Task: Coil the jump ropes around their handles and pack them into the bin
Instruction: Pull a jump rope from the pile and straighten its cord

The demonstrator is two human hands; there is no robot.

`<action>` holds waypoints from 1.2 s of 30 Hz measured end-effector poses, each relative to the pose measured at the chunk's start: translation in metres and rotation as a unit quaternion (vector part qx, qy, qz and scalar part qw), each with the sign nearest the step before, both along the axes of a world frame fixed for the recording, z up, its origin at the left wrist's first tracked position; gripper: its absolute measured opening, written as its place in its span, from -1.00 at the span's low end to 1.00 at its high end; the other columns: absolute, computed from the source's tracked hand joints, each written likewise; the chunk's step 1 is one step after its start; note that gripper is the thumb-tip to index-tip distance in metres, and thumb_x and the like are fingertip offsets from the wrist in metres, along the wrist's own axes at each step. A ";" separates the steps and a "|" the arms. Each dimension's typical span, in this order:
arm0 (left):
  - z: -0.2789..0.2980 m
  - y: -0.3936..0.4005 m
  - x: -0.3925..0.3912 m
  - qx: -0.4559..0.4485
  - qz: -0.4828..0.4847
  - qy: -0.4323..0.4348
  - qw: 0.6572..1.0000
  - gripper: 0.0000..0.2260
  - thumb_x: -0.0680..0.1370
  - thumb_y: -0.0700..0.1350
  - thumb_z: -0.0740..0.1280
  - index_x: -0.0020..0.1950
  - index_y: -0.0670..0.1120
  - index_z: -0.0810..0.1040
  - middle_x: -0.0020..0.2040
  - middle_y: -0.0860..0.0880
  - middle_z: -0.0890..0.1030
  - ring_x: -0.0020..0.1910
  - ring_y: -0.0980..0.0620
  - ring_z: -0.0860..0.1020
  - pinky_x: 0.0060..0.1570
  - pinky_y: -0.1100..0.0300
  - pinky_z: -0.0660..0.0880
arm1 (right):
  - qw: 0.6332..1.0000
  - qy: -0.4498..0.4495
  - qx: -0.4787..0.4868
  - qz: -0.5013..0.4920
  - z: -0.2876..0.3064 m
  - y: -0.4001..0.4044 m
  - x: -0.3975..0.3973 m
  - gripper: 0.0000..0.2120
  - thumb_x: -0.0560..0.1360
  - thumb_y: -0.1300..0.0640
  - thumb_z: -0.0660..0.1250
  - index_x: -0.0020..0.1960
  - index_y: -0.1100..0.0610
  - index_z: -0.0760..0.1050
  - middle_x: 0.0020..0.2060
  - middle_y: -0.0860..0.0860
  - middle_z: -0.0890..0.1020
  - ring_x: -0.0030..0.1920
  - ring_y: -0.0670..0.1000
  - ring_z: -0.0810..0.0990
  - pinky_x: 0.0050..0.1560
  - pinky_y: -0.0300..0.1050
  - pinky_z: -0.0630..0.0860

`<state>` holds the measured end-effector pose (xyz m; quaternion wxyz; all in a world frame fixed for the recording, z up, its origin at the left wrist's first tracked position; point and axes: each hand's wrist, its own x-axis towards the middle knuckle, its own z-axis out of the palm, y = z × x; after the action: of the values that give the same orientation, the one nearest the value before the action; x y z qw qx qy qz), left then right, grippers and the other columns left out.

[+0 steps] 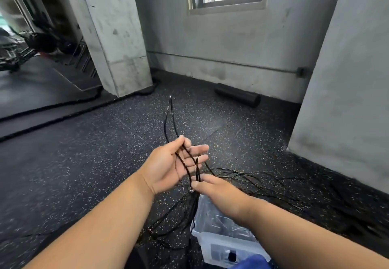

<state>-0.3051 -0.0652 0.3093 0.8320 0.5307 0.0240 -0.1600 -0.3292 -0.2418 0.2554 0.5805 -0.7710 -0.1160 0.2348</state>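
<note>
A thin black jump rope [171, 117] loops up from my hands and trails in loose tangles [237, 176] over the speckled floor. My left hand [174, 163] is palm-up, its thumb pinning two strands of the rope across the palm. My right hand [212, 186] pinches the rope's lower end beside a small metal fitting [191, 189]. The clear plastic bin [219, 239] stands on the floor just under my right forearm, with dark items inside that I cannot make out. No handle shows clearly.
A black foam roller [236, 97] lies by the far wall. A thick black battle rope [63, 115] runs along the floor at left, past a concrete pillar [117, 37]. Another pillar [345, 92] rises at right. Gym equipment [19, 52] stands far left.
</note>
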 end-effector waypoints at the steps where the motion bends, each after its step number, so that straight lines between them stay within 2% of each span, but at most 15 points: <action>1: 0.000 0.002 0.000 0.001 -0.011 -0.010 1.000 -0.68 0.74 0.06 0.09 -0.11 -0.05 0.44 0.28 -0.31 0.65 0.37 -0.35 0.56 0.37 -0.23 0.44 | 1.000 -0.022 0.005 -0.003 -0.002 0.003 0.002 -0.77 0.56 -0.19 0.35 0.15 -0.14 0.62 0.06 -0.22 0.71 0.14 -0.19 0.62 0.26 -0.12 0.47; 6: -0.002 0.013 0.007 0.016 -0.020 -0.018 1.000 -0.70 0.72 0.08 0.10 -0.11 -0.04 0.44 0.34 -0.31 0.62 0.38 -0.35 0.56 0.41 -0.24 0.43 | 0.990 -0.138 -0.025 -0.028 -0.005 0.006 0.016 -0.74 0.67 -0.07 0.25 -0.02 0.02 0.64 -0.12 -0.02 0.72 -0.09 -0.02 0.65 0.15 0.07 0.57; 8: -0.005 0.017 0.013 0.001 0.007 -0.007 1.000 -0.69 0.73 0.07 0.10 -0.12 -0.02 0.44 0.33 -0.28 0.63 0.36 -0.33 0.58 0.43 -0.25 0.40 | 0.993 -0.119 0.007 -0.019 0.002 0.007 0.021 -0.72 0.70 -0.01 0.19 -0.07 0.07 0.59 -0.14 0.02 0.73 -0.13 -0.01 0.66 0.14 0.09 0.58; 10: -0.009 0.022 0.019 -0.006 0.041 0.008 0.999 -0.68 0.75 0.05 0.10 -0.11 -0.02 0.46 0.30 -0.22 0.67 0.24 -0.26 0.67 0.31 -0.16 0.52 | 0.995 -0.075 0.068 -0.026 0.014 0.006 0.028 -0.71 0.72 0.03 0.11 -0.06 0.13 0.48 -0.27 0.04 0.67 -0.26 0.04 0.59 -0.03 0.11 0.56; 12: -0.017 0.025 0.027 0.091 0.066 0.012 0.994 -0.71 0.77 0.03 0.12 -0.03 -0.03 0.53 0.19 -0.15 0.73 -0.06 -0.09 0.73 -0.01 0.06 0.61 | 0.993 -0.068 0.091 -0.035 0.029 0.000 0.038 -0.72 0.72 0.04 0.09 -0.07 0.13 0.44 -0.41 -0.02 0.48 -0.38 0.01 0.39 -0.28 0.05 0.38; 14: -0.029 0.026 0.035 0.252 0.068 0.010 0.965 -0.73 0.76 0.04 0.17 0.11 -0.07 0.58 0.02 -0.08 0.73 -0.32 0.08 0.60 -0.27 0.19 0.45 | 0.994 -0.102 0.048 -0.012 0.045 -0.008 0.047 -0.72 0.71 0.00 0.14 -0.12 0.07 0.44 -0.42 -0.10 0.40 -0.42 -0.05 0.29 -0.35 -0.08 0.26; 17: -0.045 0.023 0.043 0.467 0.055 -0.014 0.882 -0.73 0.71 0.12 0.26 0.17 -0.05 0.56 -0.07 -0.02 0.64 -0.28 0.08 0.50 -0.26 0.16 0.39 | 0.977 -0.203 -0.067 0.017 0.061 -0.016 0.060 -0.75 0.65 -0.03 0.31 -0.17 0.02 0.45 -0.37 -0.11 0.44 -0.39 -0.10 0.35 -0.34 -0.17 0.32; 19: -0.052 0.023 0.051 0.529 0.053 -0.041 0.846 -0.77 0.64 0.06 0.39 0.25 0.04 0.51 -0.04 -0.01 0.63 -0.18 0.04 0.54 -0.21 0.16 0.44 | 0.963 -0.258 -0.077 0.025 0.064 -0.018 0.068 -0.78 0.63 0.00 0.36 -0.16 0.06 0.48 -0.38 -0.15 0.46 -0.40 -0.15 0.36 -0.34 -0.22 0.34; 22: -0.058 0.023 0.064 0.498 -0.008 -0.116 0.860 -0.41 0.46 0.09 0.53 0.45 0.26 0.41 0.24 0.01 0.56 0.09 0.08 0.61 0.16 0.11 0.58 | 0.951 -0.297 -0.069 0.046 0.067 -0.021 0.074 -0.79 0.64 0.04 0.36 -0.17 0.00 0.52 -0.42 -0.19 0.47 -0.40 -0.18 0.37 -0.35 -0.18 0.36; 24: -0.060 0.016 0.069 0.499 -0.058 -0.175 0.847 -0.51 0.48 0.18 0.52 0.38 0.26 0.49 0.29 0.03 0.54 0.21 0.06 0.59 0.27 0.05 0.54 | 0.946 -0.304 -0.080 0.073 0.069 -0.021 0.075 -0.81 0.64 0.05 0.36 -0.15 -0.04 0.56 -0.37 -0.17 0.55 -0.37 -0.16 0.43 -0.31 -0.12 0.41; 26: -0.057 0.007 0.068 0.541 -0.088 -0.210 0.810 -0.81 0.62 0.17 0.39 0.12 0.10 0.65 0.07 0.07 0.65 0.05 0.12 0.61 0.11 0.18 0.54 | 0.936 -0.329 -0.093 0.079 0.072 -0.020 0.076 -0.84 0.64 0.04 0.36 -0.12 -0.03 0.58 -0.32 -0.13 0.59 -0.33 -0.15 0.48 -0.27 -0.14 0.44; 28: -0.052 0.003 0.067 0.535 -0.085 -0.183 0.821 -0.60 0.72 0.19 0.20 -0.06 -0.02 0.68 -0.14 0.08 0.70 -0.21 0.11 0.58 -0.12 0.16 0.48 | 0.932 -0.350 -0.089 0.039 0.072 -0.020 0.080 -0.82 0.64 0.03 0.36 -0.14 -0.01 0.57 -0.36 -0.17 0.54 -0.36 -0.18 0.44 -0.32 -0.24 0.38; 32: -0.029 0.021 0.077 0.513 0.074 -0.129 0.845 -0.53 0.76 0.16 0.11 -0.07 -0.14 0.59 -0.24 -0.01 0.66 -0.52 0.16 0.38 -0.47 0.22 0.35 | 0.950 -0.304 -0.036 -0.061 0.063 -0.026 0.093 -0.85 0.66 0.04 0.33 -0.05 0.06 0.58 -0.40 -0.15 0.45 -0.44 -0.18 0.32 -0.40 -0.29 0.30; 34: -0.020 0.038 0.086 0.507 0.187 -0.141 0.830 -0.48 0.76 0.19 0.07 -0.09 -0.14 0.59 -0.16 -0.05 0.71 -0.42 0.12 0.48 -0.37 0.15 0.42 | 0.958 -0.273 -0.045 -0.072 0.053 -0.027 0.098 -0.86 0.67 0.04 0.31 -0.01 0.05 0.58 -0.42 -0.16 0.43 -0.46 -0.18 0.30 -0.44 -0.31 0.28; 36: -0.022 0.054 0.096 0.490 0.248 -0.137 0.824 -0.47 0.74 0.23 0.06 -0.11 -0.11 0.60 -0.12 -0.06 0.71 -0.20 -0.02 0.59 -0.08 0.03 0.52 | 0.959 -0.260 -0.101 -0.058 0.041 -0.026 0.100 -0.84 0.68 0.00 0.30 -0.02 0.02 0.56 -0.44 -0.14 0.42 -0.47 -0.16 0.30 -0.46 -0.30 0.28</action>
<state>-0.2087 -0.0112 0.2876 0.4687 0.8613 0.1158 0.1583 -0.2290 -0.2681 0.2964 0.4622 -0.8653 -0.1939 0.0030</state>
